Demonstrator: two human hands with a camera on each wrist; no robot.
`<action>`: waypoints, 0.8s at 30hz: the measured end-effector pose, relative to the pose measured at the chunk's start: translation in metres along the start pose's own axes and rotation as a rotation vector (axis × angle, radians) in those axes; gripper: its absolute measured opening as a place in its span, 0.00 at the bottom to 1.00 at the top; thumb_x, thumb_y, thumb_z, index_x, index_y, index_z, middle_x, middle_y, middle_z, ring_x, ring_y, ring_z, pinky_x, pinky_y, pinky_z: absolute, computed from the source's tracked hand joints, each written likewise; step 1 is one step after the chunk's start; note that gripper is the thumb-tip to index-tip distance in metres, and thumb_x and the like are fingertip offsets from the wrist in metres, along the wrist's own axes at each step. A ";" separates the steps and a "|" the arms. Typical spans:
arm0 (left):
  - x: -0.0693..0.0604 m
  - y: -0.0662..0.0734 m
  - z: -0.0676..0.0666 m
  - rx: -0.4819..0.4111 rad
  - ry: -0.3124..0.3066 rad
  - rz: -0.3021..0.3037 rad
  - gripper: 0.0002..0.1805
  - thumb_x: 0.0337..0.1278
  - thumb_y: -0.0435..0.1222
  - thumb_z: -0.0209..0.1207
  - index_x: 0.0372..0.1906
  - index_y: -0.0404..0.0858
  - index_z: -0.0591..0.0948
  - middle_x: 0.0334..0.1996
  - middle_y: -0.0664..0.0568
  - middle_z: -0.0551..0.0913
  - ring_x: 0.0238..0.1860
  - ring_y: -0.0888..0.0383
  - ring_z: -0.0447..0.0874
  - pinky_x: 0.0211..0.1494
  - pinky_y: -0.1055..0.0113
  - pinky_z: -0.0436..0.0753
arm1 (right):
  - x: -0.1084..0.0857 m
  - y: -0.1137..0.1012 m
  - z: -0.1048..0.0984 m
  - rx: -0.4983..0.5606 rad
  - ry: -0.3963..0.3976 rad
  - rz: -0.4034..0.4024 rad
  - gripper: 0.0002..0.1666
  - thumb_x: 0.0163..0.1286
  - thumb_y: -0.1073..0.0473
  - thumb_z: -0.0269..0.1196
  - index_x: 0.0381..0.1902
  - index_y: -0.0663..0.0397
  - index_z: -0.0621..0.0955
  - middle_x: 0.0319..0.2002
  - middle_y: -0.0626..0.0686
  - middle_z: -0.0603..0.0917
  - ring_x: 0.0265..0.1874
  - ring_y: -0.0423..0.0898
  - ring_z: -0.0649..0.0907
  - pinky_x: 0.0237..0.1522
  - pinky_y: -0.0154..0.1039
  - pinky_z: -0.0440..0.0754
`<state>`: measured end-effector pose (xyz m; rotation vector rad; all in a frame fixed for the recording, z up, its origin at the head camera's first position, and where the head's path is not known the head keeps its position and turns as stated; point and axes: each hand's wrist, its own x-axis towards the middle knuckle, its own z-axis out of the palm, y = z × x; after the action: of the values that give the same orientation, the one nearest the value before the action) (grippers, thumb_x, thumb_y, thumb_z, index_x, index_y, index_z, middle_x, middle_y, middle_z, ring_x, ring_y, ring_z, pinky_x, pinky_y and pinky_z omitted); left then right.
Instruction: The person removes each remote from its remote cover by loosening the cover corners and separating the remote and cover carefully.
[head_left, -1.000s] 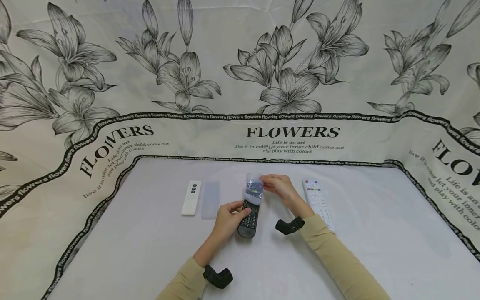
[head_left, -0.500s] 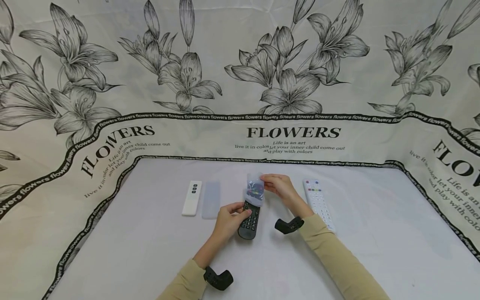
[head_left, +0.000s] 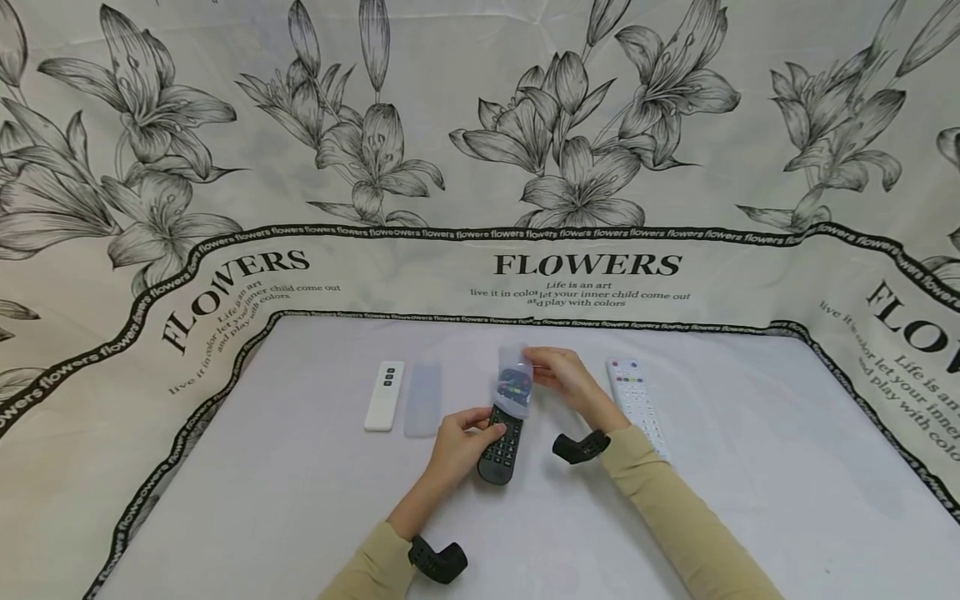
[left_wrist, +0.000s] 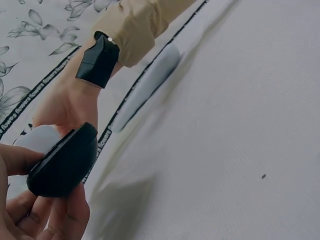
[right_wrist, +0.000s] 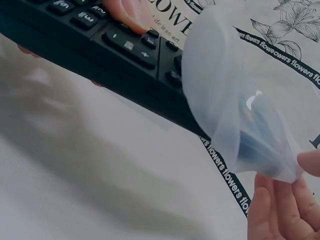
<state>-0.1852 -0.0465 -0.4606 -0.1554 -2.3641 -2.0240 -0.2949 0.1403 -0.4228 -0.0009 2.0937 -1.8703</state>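
Note:
A black remote control (head_left: 501, 450) is held above the table, its far end inside a translucent plastic sleeve (head_left: 513, 392). My left hand (head_left: 459, 442) grips the remote's middle, thumb on the buttons and fingers beneath, as the left wrist view shows. At the sleeve's far end my right hand (head_left: 562, 375) pinches the film between thumb and fingers. In the right wrist view the sleeve (right_wrist: 215, 85) is bunched around the remote (right_wrist: 100, 55), its rim folded back. The remote's lower keys stay bare.
Left of the hands lie a white remote (head_left: 384, 396) with several dark buttons and a flat translucent sleeve (head_left: 423, 400). A longer white remote (head_left: 636, 400) lies under the right forearm, partly hidden. A floral cloth (head_left: 585, 279) rises behind the white table (head_left: 750, 467).
The black remote and its sleeve have shifted slightly right and toward me, with both hands still holding them. The sleeve's bunched edge looks somewhat smoother.

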 end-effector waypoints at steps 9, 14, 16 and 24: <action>0.006 0.002 -0.008 0.086 -0.063 -0.048 0.20 0.53 0.35 0.64 0.50 0.29 0.82 0.33 0.46 0.81 0.28 0.64 0.72 0.32 0.74 0.74 | 0.005 -0.004 -0.001 -0.036 -0.112 0.018 0.30 0.70 0.54 0.57 0.64 0.67 0.71 0.45 0.45 0.78 0.37 0.35 0.76 0.39 0.28 0.76; 0.005 0.004 -0.009 0.106 -0.078 -0.042 0.19 0.53 0.34 0.64 0.50 0.29 0.82 0.32 0.47 0.81 0.27 0.64 0.72 0.31 0.75 0.73 | 0.006 -0.004 0.001 -0.049 -0.059 0.015 0.29 0.68 0.54 0.59 0.61 0.68 0.73 0.35 0.39 0.80 0.33 0.34 0.77 0.36 0.27 0.75; 0.005 0.003 -0.009 0.099 -0.079 -0.036 0.19 0.53 0.34 0.64 0.50 0.28 0.82 0.32 0.46 0.81 0.26 0.64 0.72 0.30 0.75 0.73 | 0.007 -0.003 0.001 -0.041 -0.034 0.010 0.29 0.69 0.54 0.59 0.62 0.68 0.72 0.36 0.39 0.80 0.35 0.34 0.77 0.38 0.27 0.76; 0.006 0.002 -0.008 0.092 -0.067 -0.038 0.20 0.53 0.33 0.64 0.50 0.27 0.81 0.33 0.44 0.82 0.26 0.65 0.72 0.30 0.75 0.73 | 0.009 -0.003 0.003 -0.013 0.044 0.024 0.28 0.70 0.52 0.57 0.60 0.66 0.74 0.38 0.41 0.79 0.36 0.37 0.73 0.37 0.28 0.73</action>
<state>-0.1913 -0.0541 -0.4573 -0.1795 -2.5134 -1.9515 -0.3037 0.1344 -0.4221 0.0626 2.1254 -1.8591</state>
